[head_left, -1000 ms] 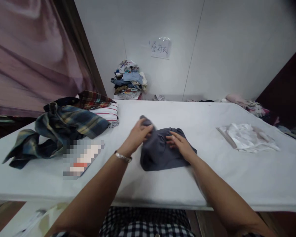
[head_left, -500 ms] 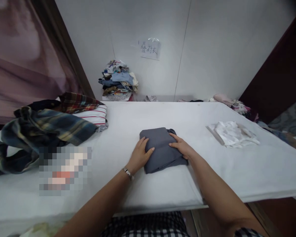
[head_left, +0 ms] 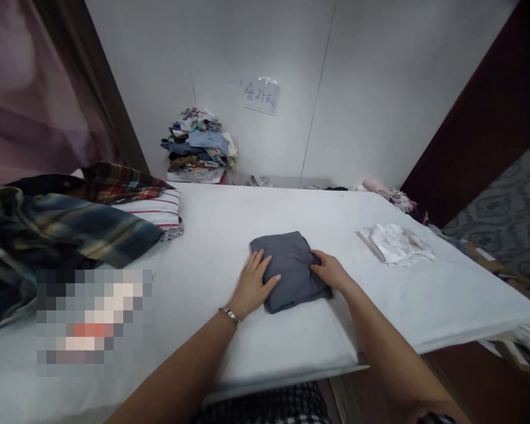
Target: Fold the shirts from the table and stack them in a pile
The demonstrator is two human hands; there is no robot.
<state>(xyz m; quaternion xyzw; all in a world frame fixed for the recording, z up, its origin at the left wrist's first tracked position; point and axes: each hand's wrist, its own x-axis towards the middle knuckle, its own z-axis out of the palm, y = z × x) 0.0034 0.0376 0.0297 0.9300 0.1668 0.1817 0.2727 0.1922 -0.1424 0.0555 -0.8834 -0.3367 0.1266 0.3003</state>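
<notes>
A dark grey shirt (head_left: 291, 268), folded into a flat, roughly square bundle, lies on the white-covered table (head_left: 229, 206) in front of me. My left hand (head_left: 252, 282) rests on its left side, fingers stretched out and spread, the thumb pointing across the cloth. At the right edge, my right hand (head_left: 331, 270) is closed on the cloth, with thumb and forefinger on top and the other fingers mostly hidden. A metal bracelet (head_left: 230, 315) circles my left wrist.
Plaid shirts (head_left: 83, 221) are heaped on the left, by a red-striped white garment (head_left: 154, 206). White clothing (head_left: 397, 244) lies at the right. A clothes pile (head_left: 198, 144) stands against the back wall, with a handwritten sign (head_left: 261, 97) above. A blurred patch (head_left: 92, 318) hides something at the front left.
The loose dark folds at the shirt's upper right and lower right no longer stick out; its outline is neater. My right hand has shifted slightly down its edge. The view has turned right.
</notes>
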